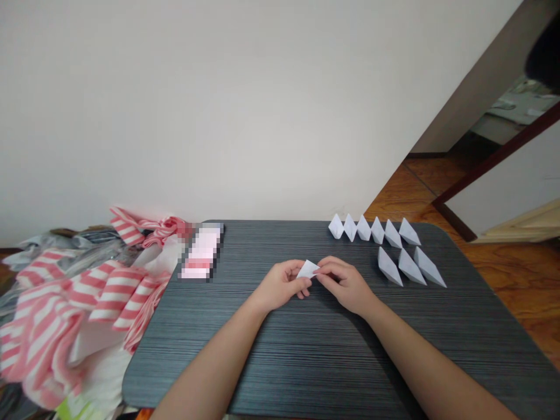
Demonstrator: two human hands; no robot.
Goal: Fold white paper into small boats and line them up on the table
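Observation:
Both my hands meet over the middle of a dark grey table (306, 350). Between them is a small folded piece of white paper (307, 269). My left hand (282, 285) curls its fingers round the paper's left side. My right hand (343, 282) pinches its right edge with fingers pressed together. To the right stand several folded white paper boats: a far row (373, 229) near the table's back edge and three more in a closer row (410, 266).
A blurred pink and white flat object (202, 252) lies at the table's back left. A heap of red-and-white striped bags and cloth (74, 309) spills beside the table's left edge. A white wall rises behind; wooden floor (503, 274) lies to the right.

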